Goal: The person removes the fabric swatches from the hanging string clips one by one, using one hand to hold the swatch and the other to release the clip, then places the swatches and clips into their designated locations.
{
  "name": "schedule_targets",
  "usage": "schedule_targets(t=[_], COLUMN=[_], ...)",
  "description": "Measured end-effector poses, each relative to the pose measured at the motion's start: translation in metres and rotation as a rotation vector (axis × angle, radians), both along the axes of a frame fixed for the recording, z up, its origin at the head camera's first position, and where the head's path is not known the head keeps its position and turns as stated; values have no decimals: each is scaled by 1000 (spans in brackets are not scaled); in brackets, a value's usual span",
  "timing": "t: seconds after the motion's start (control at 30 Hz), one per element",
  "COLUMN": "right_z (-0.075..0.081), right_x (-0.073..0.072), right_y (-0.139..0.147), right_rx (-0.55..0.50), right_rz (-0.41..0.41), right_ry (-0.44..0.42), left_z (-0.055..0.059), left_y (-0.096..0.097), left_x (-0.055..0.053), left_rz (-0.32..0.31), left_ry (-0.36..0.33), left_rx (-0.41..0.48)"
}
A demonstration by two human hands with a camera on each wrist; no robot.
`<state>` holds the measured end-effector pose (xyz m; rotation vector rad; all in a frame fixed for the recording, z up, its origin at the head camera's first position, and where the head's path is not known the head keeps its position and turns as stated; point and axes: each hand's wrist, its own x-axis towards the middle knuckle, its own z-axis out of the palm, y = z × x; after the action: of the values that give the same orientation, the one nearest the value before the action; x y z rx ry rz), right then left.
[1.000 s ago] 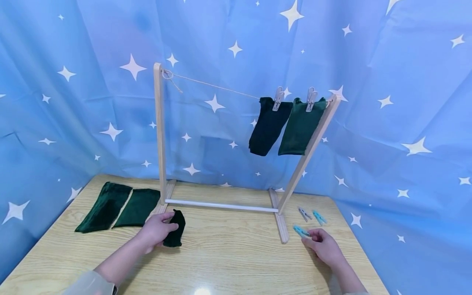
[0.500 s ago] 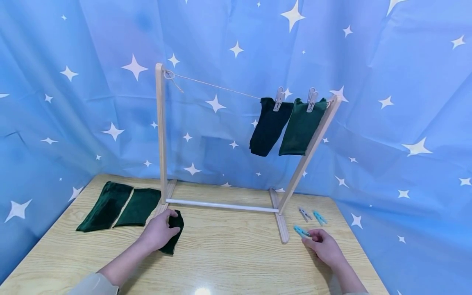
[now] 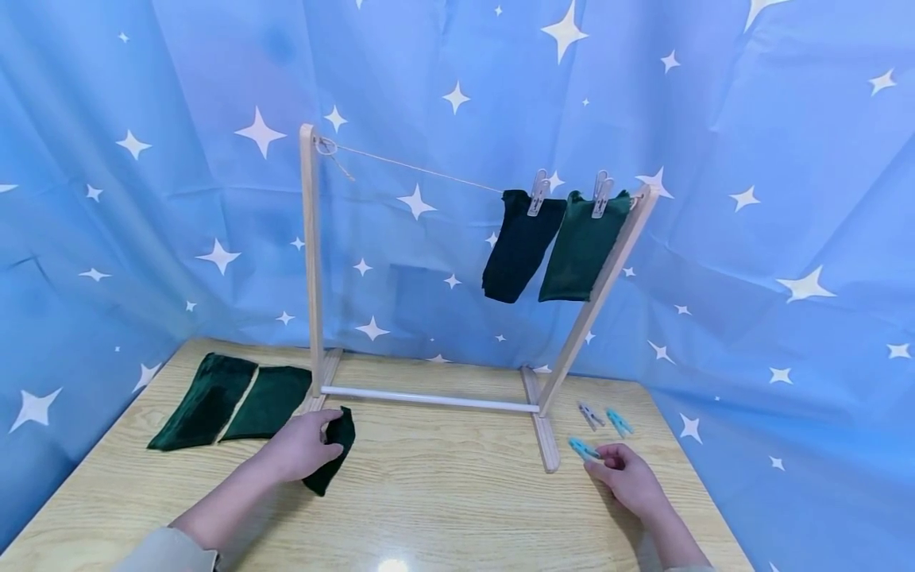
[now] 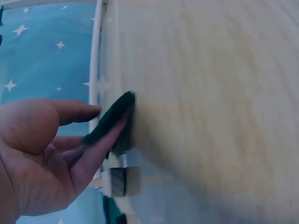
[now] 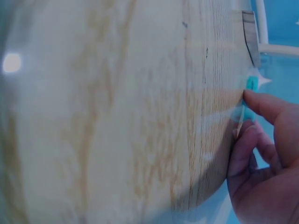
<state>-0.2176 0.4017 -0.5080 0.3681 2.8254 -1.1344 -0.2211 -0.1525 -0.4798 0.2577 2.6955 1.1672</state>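
My left hand (image 3: 300, 446) grips a small dark green velvety cloth (image 3: 341, 435) low over the table, beside the rack's left foot. In the left wrist view the cloth (image 4: 112, 119) lies between thumb and fingers. At the right, my right hand (image 3: 631, 481) pinches the end of a turquoise clothespin (image 3: 582, 448) at the tabletop. The right wrist view shows that clothespin (image 5: 252, 83) partly hidden by the fingers. Two green cloths, a darker one (image 3: 525, 250) and a lighter one (image 3: 586, 254), hang from the string under pale clothespins (image 3: 538, 193).
A wooden rack (image 3: 310, 262) with a string (image 3: 415, 165) along its top and a white lower bar (image 3: 429, 399) stands at the back. Two green cloths (image 3: 203, 401) lie flat at left. A grey clothespin (image 3: 590, 414) and another turquoise clothespin (image 3: 619, 423) lie behind my right hand.
The cloth in my left hand has turned, its lower end swinging left towards me, while the hand shifted slightly. My right hand has stayed in place with the clothespin.
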Motion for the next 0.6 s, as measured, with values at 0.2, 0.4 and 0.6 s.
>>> schedule_targets(t=[0.2, 0.4, 0.6], right_z=[0, -1, 0], right_x=[1, 1, 1], right_y=[-2, -1, -2], right_rx=[-24, -17, -26], right_rz=[-16, -21, -21], right_ry=[3, 0, -13], left_z=[0, 3, 5], left_y=[-3, 0, -3], left_x=[0, 1, 7], left_rz=[-3, -7, -35], left_ry=[-67, 46, 146], left_rx=[-56, -232, -237])
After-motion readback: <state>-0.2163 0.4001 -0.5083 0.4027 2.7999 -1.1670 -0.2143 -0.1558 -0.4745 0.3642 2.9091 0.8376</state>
